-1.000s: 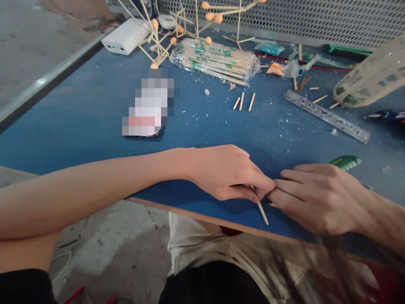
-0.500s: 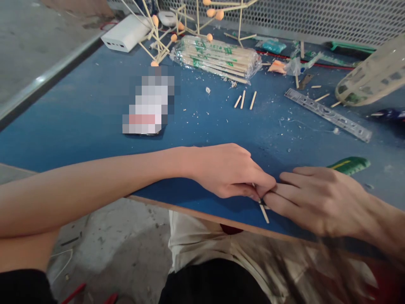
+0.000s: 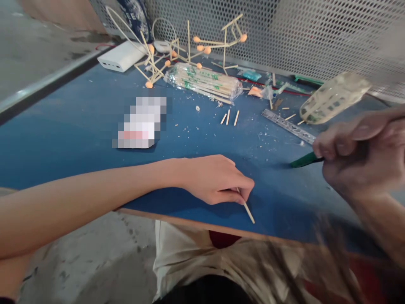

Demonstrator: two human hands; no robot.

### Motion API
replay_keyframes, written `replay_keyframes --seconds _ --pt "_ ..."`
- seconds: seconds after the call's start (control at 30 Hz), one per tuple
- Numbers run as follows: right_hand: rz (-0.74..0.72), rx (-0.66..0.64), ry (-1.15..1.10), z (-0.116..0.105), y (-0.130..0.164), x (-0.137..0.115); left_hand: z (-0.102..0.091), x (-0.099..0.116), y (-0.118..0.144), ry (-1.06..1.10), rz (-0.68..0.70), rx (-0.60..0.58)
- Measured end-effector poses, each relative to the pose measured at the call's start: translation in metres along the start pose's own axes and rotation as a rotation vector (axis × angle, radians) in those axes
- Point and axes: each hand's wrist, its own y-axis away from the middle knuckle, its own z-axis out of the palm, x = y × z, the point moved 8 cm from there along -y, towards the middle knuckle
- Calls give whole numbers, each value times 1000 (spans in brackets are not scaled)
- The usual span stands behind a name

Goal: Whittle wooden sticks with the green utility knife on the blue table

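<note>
My left hand [image 3: 218, 179] rests on the blue table [image 3: 79, 126] near its front edge. Its fingertips pinch a thin wooden stick [image 3: 248, 212], whose free end points toward the table edge. My right hand [image 3: 357, 156] is blurred and raised at the right, away from the stick. Its fingers are curled around the end of a green-handled tool [image 3: 304, 160], whose tip points left just above the table.
Behind lie a clear ruler [image 3: 289, 126], three short stick pieces [image 3: 229, 118], a plastic pack of sticks [image 3: 202, 82], and stick-and-orange-ball structures [image 3: 190, 46]. A white power bank [image 3: 122, 57] sits far left, a pixelated object [image 3: 139, 122] mid-left, and a patterned plastic piece [image 3: 332, 97] at the right. A perforated metal wall stands at the back.
My right hand has left the stick and moved right and up to the green-handled tool. The left hand still holds the stick. The view tilted up and to the right.
</note>
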Motion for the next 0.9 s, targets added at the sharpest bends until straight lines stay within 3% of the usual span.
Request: replay_keyframes --seconds 0.07,0.2,0.9 --pt "-80 9 -102 3 -6 2 0 0 0 -15 -8 -6" --pt "-44 -30 -181 6 -11 13 1 -1 1 -47 -12 -16" --pt "-45 -92 -54 10 -2 12 -2 -1 2 -32 -5 36"
